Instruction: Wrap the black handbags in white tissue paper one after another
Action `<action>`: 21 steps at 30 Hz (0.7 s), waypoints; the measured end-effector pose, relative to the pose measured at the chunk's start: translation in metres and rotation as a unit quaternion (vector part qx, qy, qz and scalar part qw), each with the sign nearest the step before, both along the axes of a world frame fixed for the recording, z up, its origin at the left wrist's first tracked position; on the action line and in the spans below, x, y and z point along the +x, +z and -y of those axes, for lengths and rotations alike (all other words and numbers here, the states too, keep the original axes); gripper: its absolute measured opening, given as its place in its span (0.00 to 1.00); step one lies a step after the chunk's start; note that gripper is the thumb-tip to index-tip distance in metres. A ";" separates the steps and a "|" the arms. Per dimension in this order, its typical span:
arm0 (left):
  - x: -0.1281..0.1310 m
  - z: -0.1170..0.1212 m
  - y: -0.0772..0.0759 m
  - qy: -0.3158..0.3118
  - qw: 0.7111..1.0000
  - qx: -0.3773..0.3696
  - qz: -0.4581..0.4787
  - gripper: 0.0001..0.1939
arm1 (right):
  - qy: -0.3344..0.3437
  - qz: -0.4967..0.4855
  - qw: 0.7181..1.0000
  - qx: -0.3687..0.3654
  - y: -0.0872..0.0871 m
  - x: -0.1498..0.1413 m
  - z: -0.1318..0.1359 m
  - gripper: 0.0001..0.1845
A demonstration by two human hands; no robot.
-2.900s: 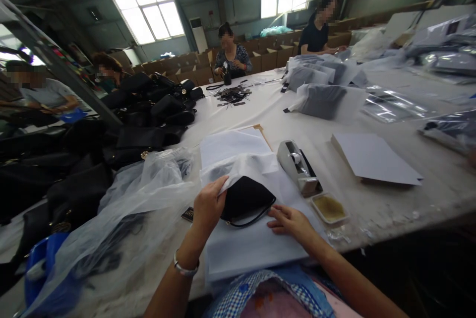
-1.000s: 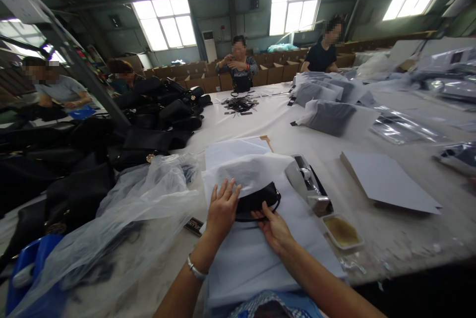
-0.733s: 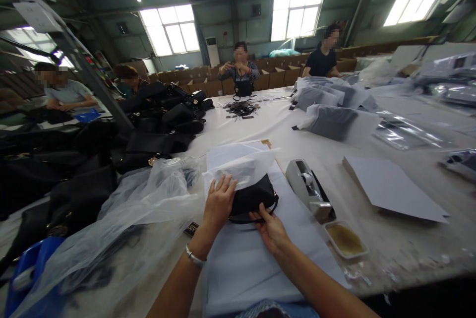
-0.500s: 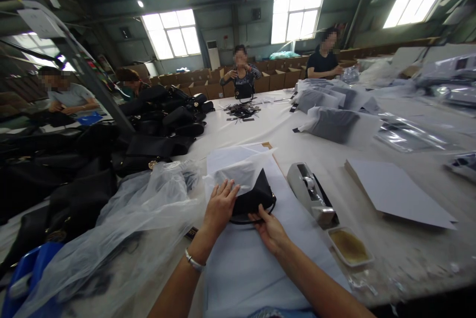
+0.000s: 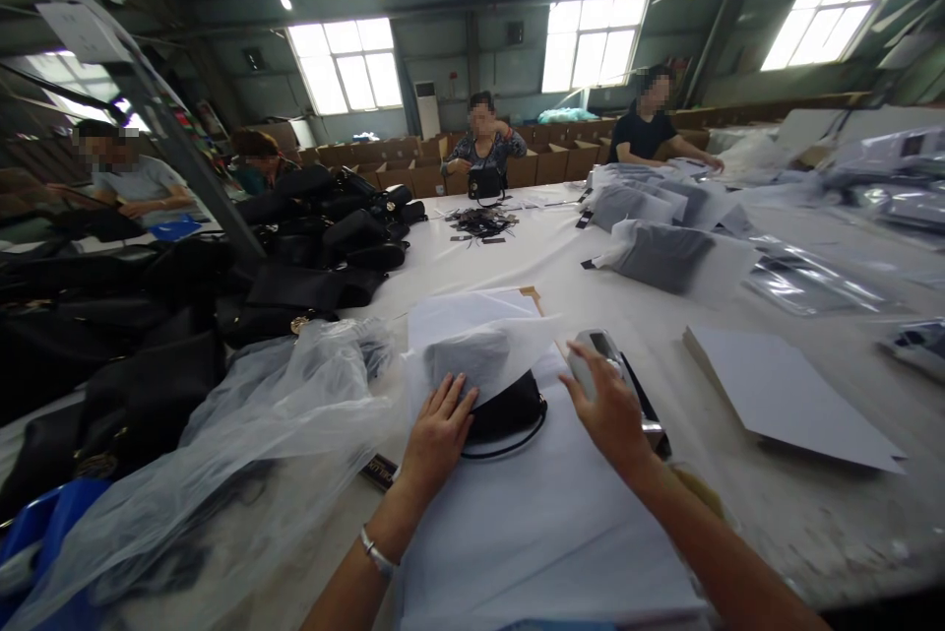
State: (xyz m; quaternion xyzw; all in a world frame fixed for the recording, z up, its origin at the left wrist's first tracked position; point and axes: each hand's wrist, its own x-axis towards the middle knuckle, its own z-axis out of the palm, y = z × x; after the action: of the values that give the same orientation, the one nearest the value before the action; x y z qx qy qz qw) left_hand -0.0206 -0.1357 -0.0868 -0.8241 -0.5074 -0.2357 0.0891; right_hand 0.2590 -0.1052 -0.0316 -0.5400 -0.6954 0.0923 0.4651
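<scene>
A black handbag (image 5: 509, 411) with a thin strap lies in front of me on a stack of white paper sheets (image 5: 517, 533). Thin translucent white paper (image 5: 483, 355) covers its upper left part. My left hand (image 5: 439, 429) rests flat on the paper and the bag's left side, fingers stretched out. Off to the right, my right hand (image 5: 609, 405) is raised with its fingers apart and nothing in it. It is apart from the bag and partly hides a grey tape dispenser (image 5: 601, 350).
Black bags (image 5: 148, 296) are heaped at the left, beside crumpled clear plastic (image 5: 295, 395). White card sheets (image 5: 789, 395) lie right, and paper-wrapped bags (image 5: 657, 252) beyond. A shallow dish (image 5: 698, 488) is half hidden behind my right forearm. Several co-workers sit around the table, one (image 5: 483, 144) opposite.
My right hand has let go of the bag's lower right edge and moved right to the tape dispenser. My left hand stays on the bag, with the thin paper lying further over it.
</scene>
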 end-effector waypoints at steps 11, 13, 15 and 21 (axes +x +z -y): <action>-0.007 0.003 -0.005 -0.006 0.999 0.021 0.034 0.20 | 0.181 0.316 0.928 0.074 0.024 0.023 -0.112 0.28; -0.008 0.006 -0.005 -0.004 0.999 0.016 0.032 0.20 | 0.201 0.343 0.916 0.052 0.015 0.037 -0.108 0.26; -0.008 0.009 -0.005 0.000 1.000 0.011 0.029 0.20 | 0.214 0.375 0.901 0.036 0.007 0.052 -0.099 0.25; -0.009 0.009 0.001 0.021 1.000 -0.004 0.019 0.20 | 0.058 0.385 0.920 0.050 0.026 0.065 -0.065 0.23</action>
State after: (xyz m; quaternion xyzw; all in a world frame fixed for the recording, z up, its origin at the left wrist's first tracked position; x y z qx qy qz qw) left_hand -0.0291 -0.1446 -0.0853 -0.8092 -0.5269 -0.2472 0.0808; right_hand 0.3237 -0.0400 -0.0061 -0.4685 -0.8546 -0.1309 0.1818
